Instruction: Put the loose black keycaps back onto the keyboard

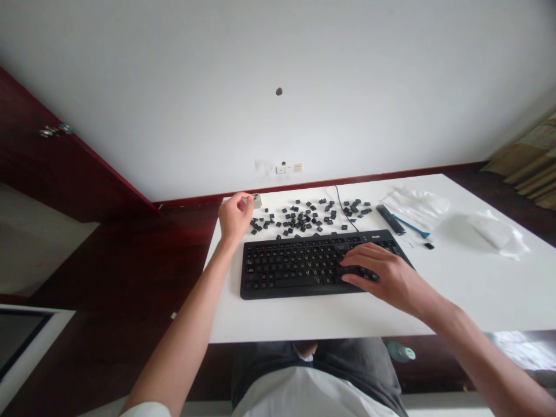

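A black keyboard point(282, 283) lies on the white table, with its key sockets showing where keycaps are off. My right hand point(386, 272) rests over its right part, fingers stretched and thumb apart from them; it covers some of the keys there. Beyond the keyboard's left end, my left hand point(236, 217) is raised with thumb and forefinger pinched together. Whatever lies between those fingertips is too small to make out. Right beside them is a small pale box point(258, 201) at the table's far left. Loose black keycaps point(299, 219) are scattered behind the keyboard.
A black brush-like tool point(390, 219), a blue stick tool point(412, 227) and a black piece point(429, 245) lie right of the keyboard. Crumpled clear plastic point(417, 204) and a white wrapped packet point(497, 233) are farther right. A cable point(340, 202) runs toward the wall.
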`<state>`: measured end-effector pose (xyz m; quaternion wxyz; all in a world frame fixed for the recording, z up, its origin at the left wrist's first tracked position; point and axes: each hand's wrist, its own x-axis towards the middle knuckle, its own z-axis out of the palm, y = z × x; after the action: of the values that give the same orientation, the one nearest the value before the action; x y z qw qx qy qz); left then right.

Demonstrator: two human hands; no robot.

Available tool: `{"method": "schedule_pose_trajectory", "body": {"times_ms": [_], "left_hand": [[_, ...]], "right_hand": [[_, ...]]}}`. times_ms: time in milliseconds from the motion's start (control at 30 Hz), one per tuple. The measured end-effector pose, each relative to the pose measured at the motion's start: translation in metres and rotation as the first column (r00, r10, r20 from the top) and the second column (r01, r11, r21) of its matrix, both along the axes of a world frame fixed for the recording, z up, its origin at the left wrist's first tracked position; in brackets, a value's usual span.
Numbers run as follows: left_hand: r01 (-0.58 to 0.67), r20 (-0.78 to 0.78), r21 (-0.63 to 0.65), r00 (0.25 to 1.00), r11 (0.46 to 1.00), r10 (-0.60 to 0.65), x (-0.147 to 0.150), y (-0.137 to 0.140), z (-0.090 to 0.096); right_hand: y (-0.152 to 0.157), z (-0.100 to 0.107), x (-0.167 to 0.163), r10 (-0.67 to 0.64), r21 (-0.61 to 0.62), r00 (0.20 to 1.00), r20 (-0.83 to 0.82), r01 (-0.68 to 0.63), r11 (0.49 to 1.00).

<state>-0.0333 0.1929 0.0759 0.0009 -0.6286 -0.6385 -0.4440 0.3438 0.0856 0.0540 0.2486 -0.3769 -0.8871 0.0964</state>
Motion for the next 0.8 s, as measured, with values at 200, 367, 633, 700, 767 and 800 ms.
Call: {"method": "schedule_pose_trajectory", "body": {"times_ms": [200, 367, 633, 700, 767, 800], "left_hand": [[0.067, -0.01, -0.123, 0.998, 0.99, -0.069, -0.009, 0.003, -0.046], [0.062, -0.029, -0.182, 0.997, 0.981, -0.069, -0.012, 0.004, -0.052], [0.062, -0.071, -0.164, 0.995, 0.985, -0.075, -0.009, 0.005, -0.052], [0.073, -0.07, -0.153, 0.994, 0.986, -0.084, -0.009, 0.006, -0.051], [0.08, -0.067, -0.137, 0.994, 0.987, -0.09, -0.01, 0.007, -0.051], [0.08, -0.066, -0.13, 0.994, 0.988, -0.089, -0.01, 0.007, -0.051]], "right_hand": [[0.052, 0.028, -0.019, -0.042, 0.017, 0.993, -0.112, 0.044, 0.999], [0.12, 0.031, -0.066, -0.025, 0.055, 0.997, -0.07, 0.029, 0.998], [0.18, -0.001, -0.122, -0.013, -0.089, 0.973, 0.229, 0.034, 0.995], [0.183, -0.006, -0.126, 0.004, -0.102, 0.971, 0.239, 0.021, 0.995], [0.184, -0.008, -0.127, 0.022, -0.111, 0.97, 0.241, 0.005, 0.994], [0.184, -0.008, -0.128, 0.032, -0.116, 0.97, 0.24, -0.004, 0.993]]}}
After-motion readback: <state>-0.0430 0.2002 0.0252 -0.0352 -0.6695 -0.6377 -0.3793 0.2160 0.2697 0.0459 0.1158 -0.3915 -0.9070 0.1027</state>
